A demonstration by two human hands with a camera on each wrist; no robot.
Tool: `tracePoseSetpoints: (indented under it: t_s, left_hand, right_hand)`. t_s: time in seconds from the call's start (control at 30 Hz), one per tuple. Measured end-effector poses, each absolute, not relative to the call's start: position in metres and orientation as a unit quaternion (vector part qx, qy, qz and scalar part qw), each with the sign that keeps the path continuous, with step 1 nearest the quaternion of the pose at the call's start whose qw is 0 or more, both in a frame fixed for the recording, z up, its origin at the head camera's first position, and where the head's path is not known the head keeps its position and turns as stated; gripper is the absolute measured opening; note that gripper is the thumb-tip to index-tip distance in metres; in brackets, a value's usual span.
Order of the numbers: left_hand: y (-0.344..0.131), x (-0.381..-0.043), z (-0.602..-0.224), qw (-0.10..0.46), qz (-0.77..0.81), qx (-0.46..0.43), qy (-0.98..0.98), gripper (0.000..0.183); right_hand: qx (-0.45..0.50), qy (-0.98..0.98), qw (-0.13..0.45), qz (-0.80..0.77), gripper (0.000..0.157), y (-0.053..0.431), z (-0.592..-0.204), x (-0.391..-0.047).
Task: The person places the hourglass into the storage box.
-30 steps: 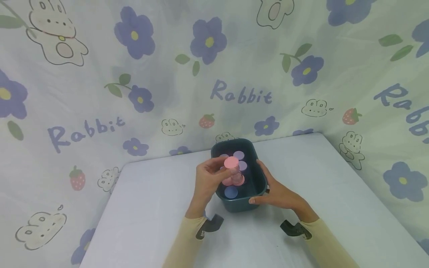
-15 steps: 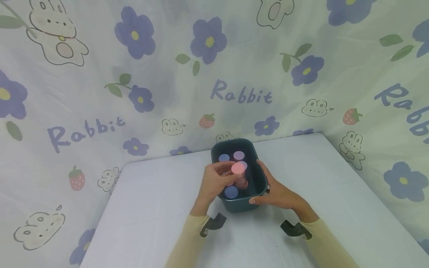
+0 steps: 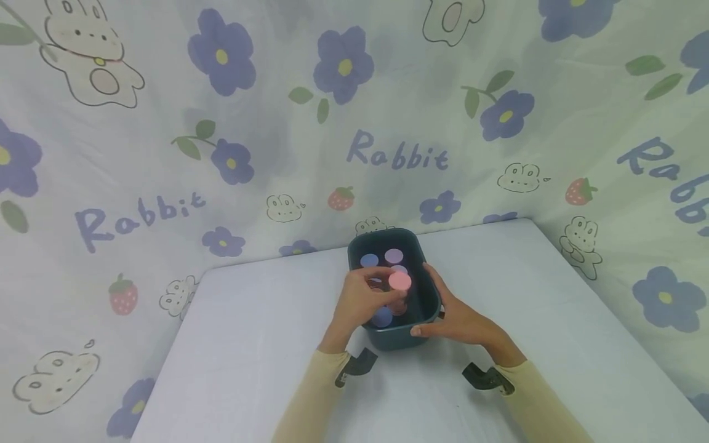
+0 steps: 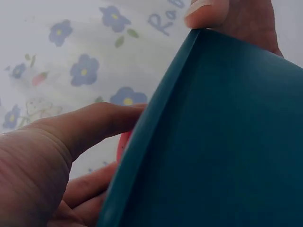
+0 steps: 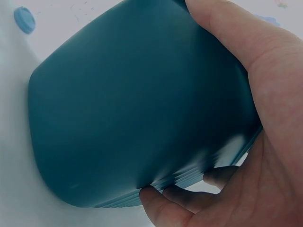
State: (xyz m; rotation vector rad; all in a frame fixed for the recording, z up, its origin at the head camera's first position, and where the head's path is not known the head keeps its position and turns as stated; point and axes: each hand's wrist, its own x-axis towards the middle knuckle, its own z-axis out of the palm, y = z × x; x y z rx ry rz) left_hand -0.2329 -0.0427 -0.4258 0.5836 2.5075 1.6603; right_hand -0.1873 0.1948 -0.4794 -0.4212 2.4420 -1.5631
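A dark teal bin [image 3: 390, 339] stands on the white table near its back edge. Over its opening, my left hand [image 3: 360, 299] pinches a small round pink piece [image 3: 400, 281] between thumb and fingers; whether it is a lid or a small jar I cannot tell. In the left wrist view only the pink edge [image 4: 123, 145] shows behind the bin wall. My right hand [image 3: 465, 320] holds the bin's right side, thumb at the near rim and fingers along the ribbed wall [image 5: 175, 179]. Inside lie blue [image 3: 369, 260] and lilac [image 3: 394, 255] round pieces; my left hand partly hides others.
Around the bin spreads the white tabletop [image 3: 266, 344]. A printed cloth [image 3: 277, 123] with rabbits and flowers hangs behind it and at the sides. Dark bands [image 3: 357, 364] sit on both wrists over cream sleeves.
My left hand has moved right and slightly toward the near end, carrying the pink piece across the bin. The blue piece at the back left is now more exposed. My right hand stays put.
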Motion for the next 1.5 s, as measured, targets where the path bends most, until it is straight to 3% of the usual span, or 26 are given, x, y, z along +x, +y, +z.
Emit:
tracePoseSetpoints:
  t_s: [0.73,1.17,1.5]
  left_hand:
    - [-0.038,-0.235,-0.425,0.053,0.433,0.186,0.880,0.036]
    - [-0.029,-0.236,-0.424,0.016,0.339,0.200,0.919,0.029]
    - [-0.025,-0.238,-0.428,0.017,0.314,0.218,0.924,0.026]
  right_hand:
    - [-0.144,0.828,0.107,-0.531,0.129,0.195,-0.480,-0.189]
    - [-0.134,0.833,0.108,-0.526,0.129,0.195,-0.476,-0.187]
    - [-0.141,0.834,0.107,-0.522,0.130,0.195,-0.475,-0.186]
